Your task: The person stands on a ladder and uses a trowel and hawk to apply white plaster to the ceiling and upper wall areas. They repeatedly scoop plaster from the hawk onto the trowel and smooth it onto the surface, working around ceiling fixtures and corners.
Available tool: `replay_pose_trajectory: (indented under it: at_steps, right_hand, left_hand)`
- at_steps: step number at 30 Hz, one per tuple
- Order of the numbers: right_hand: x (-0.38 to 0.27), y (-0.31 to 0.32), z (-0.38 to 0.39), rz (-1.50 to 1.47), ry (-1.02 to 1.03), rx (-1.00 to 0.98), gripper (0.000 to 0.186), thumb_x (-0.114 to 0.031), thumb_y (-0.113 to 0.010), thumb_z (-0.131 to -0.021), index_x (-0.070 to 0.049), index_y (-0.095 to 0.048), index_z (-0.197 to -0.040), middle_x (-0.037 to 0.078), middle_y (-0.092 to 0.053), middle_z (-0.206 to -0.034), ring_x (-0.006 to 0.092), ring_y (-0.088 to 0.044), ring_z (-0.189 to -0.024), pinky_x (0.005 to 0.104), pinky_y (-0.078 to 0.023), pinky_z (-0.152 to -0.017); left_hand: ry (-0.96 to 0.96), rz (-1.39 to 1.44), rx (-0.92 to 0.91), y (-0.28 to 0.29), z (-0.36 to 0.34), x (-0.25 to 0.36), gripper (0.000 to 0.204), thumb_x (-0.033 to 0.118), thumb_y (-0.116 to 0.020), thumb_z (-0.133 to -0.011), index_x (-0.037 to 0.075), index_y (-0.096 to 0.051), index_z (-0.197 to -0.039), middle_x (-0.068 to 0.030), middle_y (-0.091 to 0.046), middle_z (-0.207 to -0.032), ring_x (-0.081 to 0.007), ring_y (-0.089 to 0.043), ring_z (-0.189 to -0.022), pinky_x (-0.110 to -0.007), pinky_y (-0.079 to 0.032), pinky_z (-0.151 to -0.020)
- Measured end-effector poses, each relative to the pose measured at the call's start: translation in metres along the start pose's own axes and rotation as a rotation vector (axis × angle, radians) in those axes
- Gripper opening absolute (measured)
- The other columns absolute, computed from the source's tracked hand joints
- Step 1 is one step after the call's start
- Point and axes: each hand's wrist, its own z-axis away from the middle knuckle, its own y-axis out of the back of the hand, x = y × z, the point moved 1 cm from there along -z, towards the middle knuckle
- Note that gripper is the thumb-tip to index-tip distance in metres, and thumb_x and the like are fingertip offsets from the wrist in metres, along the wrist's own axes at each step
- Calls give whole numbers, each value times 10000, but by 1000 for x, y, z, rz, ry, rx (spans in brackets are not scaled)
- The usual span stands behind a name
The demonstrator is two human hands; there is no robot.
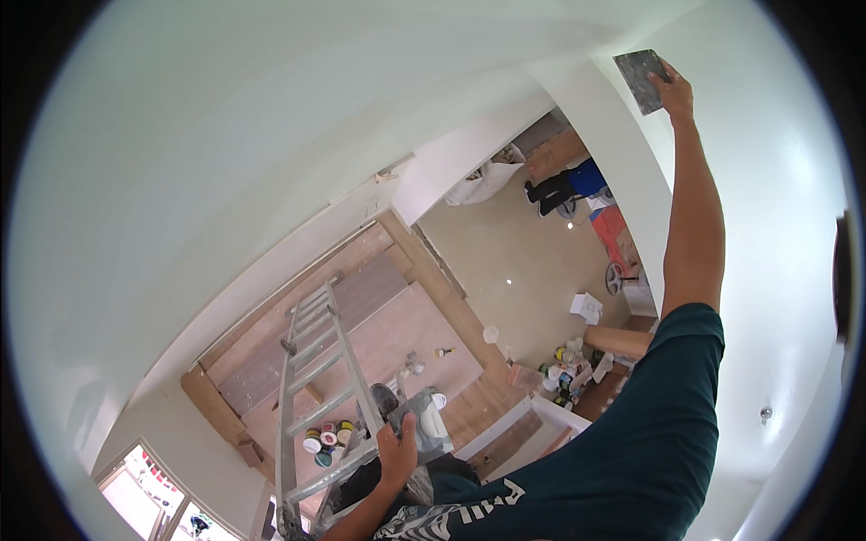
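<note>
My right hand [675, 90] is raised high at the upper right. Its fingers are closed on a dark, stained rectangular scraper blade [640, 79], held close to the pale wall surface. At lower middle, beside the ladder, my left hand [397, 451] has its thumb up and is closed around a grey flat plate [408, 413]. White, putty-like material [433, 420] shows just beyond that plate; whether it lies on the plate or behind it is unclear. The metal ladder [329, 352] stands to the left of my left hand.
Paint tins [327, 435] stand below beside the ladder, and a brush [444, 352] lies on the pinkish floor covering [433, 316]. Another person [568, 187] is in the far room near white sacks [485, 183]. Containers [566, 370] and a white box [586, 308] sit lower right.
</note>
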Motion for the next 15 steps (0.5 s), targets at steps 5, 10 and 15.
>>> replay_pose_trajectory:
  at_steps: [5,10,15]
  right_hand:
    - [2,-8,-9,-28,8,-61,536,-290,-745,-881,-230,-588,-1390,79,-726,-1109,136,-670,-944,295,-503,-885]
    - [6,-12,-14,-82,5,-127,569,-306,-734,-878,-215,-561,-1412,119,-697,-1184,194,-654,-1063,328,-483,-952]
    - [11,-15,-19,-128,-8,-191,598,-326,-727,-884,-170,-537,-1428,146,-683,-1221,225,-649,-1113,346,-474,-981]
  left_hand:
    - [-50,-33,44,0,-1,2,323,252,-580,-1005,-56,-621,-921,-66,-587,-705,-143,-503,-666,-350,-425,-620]
    - [-48,-3,52,-1,0,2,290,223,-587,-1000,-65,-625,-989,-86,-618,-777,-161,-530,-716,-355,-450,-674]
    - [-13,31,71,-2,2,5,283,205,-589,-998,-74,-627,-1030,-101,-642,-854,-174,-556,-784,-351,-463,-735]
